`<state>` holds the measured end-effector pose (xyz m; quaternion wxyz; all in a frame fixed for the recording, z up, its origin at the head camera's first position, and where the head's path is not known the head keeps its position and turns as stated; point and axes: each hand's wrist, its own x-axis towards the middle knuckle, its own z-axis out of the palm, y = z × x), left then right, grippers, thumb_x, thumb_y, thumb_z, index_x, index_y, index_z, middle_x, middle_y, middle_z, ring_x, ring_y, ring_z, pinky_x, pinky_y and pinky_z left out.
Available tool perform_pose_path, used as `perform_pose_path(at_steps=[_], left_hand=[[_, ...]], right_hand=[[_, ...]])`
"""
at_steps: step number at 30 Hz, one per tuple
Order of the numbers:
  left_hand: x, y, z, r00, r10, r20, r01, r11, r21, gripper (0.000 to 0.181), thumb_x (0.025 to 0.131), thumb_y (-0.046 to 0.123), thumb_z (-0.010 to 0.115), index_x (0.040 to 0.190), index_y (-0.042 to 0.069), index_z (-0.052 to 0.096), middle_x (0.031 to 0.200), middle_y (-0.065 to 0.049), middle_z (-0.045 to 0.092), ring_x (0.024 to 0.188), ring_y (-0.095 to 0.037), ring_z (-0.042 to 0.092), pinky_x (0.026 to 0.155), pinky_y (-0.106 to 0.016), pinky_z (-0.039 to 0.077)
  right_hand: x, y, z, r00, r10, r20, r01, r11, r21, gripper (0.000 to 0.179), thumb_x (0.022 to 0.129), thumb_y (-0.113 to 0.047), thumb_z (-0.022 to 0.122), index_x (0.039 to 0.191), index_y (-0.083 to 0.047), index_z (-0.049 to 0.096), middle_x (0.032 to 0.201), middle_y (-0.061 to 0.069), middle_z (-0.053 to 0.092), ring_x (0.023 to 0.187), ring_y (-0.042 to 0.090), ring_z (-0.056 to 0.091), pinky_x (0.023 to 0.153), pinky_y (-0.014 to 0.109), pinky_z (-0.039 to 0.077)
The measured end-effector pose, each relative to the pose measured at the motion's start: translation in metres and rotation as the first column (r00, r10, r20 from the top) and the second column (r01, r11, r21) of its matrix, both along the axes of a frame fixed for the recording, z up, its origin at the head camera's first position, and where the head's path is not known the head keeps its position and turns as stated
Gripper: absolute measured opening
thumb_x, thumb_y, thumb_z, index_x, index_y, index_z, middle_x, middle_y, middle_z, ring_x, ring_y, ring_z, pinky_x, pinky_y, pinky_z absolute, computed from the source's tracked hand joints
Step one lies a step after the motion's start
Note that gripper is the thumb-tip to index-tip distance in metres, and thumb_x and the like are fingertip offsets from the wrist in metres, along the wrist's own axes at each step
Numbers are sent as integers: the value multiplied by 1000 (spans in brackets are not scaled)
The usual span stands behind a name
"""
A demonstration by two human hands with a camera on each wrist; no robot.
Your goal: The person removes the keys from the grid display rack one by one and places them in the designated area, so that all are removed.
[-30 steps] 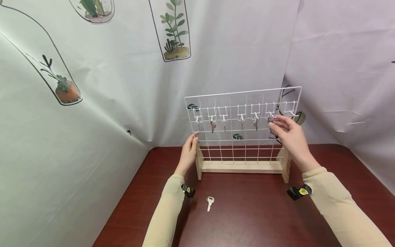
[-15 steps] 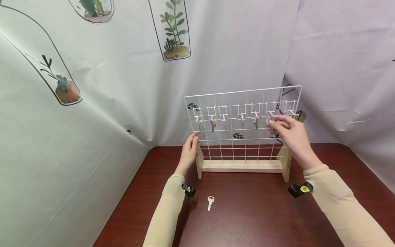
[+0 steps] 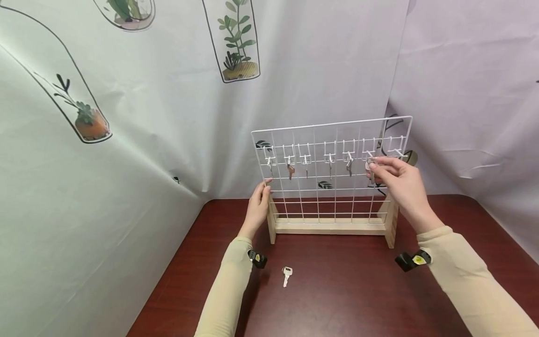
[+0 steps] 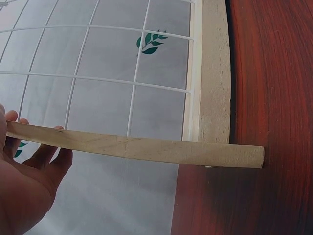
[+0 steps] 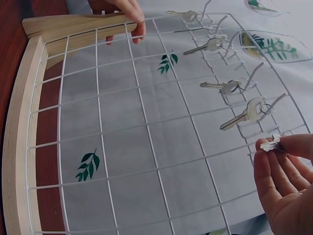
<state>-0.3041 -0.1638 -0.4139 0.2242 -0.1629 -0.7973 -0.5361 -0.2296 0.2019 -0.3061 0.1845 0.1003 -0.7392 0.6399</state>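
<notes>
A white wire grid rack in a wooden stand carries a row of white hooks with several keys. My left hand holds the stand's left upright; in the left wrist view its fingers curl around that wooden bar. My right hand pinches a small silver key between thumb and fingertips, right at the second hook from the right. Other keys hang to its left, including a copper-coloured key and a large silver key. The held key's ring is mostly hidden.
A loose silver key lies on the dark red table in front of the rack. Behind stands a pale cloth backdrop with printed plants. The rightmost hook is close above my right hand.
My right hand has shifted slightly down and right at the hook, and more of the key shows below its fingers. The left hand stays on the upright.
</notes>
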Motion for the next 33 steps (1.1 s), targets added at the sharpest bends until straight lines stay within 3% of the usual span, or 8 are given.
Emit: perform_pose_path(at_steps=[7, 14, 17, 20, 24, 33], left_hand=[[0, 2, 0, 1000, 5, 10, -5, 1000, 13, 36, 109, 21, 47, 142, 9, 56, 133, -16, 59, 117, -37, 60, 98, -57, 45], [-1, 0, 0, 1000, -4, 9, 4, 1000, -19, 36, 109, 29, 46, 141, 17, 58, 131, -10, 61, 115, -29, 61, 99, -50, 46], [-1, -1, 0, 1000, -4, 12, 4, 1000, -28, 36, 109, 30, 45, 141, 17, 57, 131, -9, 61, 117, -30, 61, 100, -50, 46], [0, -3, 0, 1000, -8, 21, 9, 999, -33, 37, 110, 31, 45, 142, 17, 56, 133, -11, 60, 119, -37, 59, 101, -51, 45], [1, -4, 1, 1000, -4, 30, 6, 998, -56, 40, 110, 33, 44, 144, 16, 55, 137, -10, 58, 120, -36, 58, 103, -50, 45], [-2, -3, 1, 1000, 2, 18, -1, 998, -64, 42, 110, 29, 44, 147, 11, 52, 145, -14, 53, 120, -36, 59, 105, -50, 43]], right_hand=[[6, 1, 1, 1000, -2, 0, 2, 999, -46, 39, 96, -24, 71, 124, 2, 65, 90, -13, 76, 80, 5, 73, 75, 16, 54], [13, 3, 5, 999, 1, -41, -6, 993, -118, 24, 95, -18, 73, 113, -2, 70, 85, -10, 76, 75, 5, 72, 73, 15, 53], [17, 2, 6, 999, -11, -40, 7, 994, -113, 23, 94, -19, 73, 112, -4, 71, 87, -10, 76, 76, 6, 71, 73, 16, 53], [24, 2, 5, 998, -66, -19, 66, 997, -34, 23, 95, -24, 73, 113, -9, 72, 89, -14, 75, 76, 4, 68, 69, 16, 51], [30, -1, -2, 996, -92, 0, 92, 996, 11, 21, 96, -25, 72, 113, -13, 73, 91, -15, 75, 74, 5, 62, 66, 17, 47], [40, -13, -32, 999, -13, 43, 10, 998, 56, 23, 97, -25, 71, 115, -10, 71, 90, -17, 74, 73, 5, 67, 71, 16, 49]])
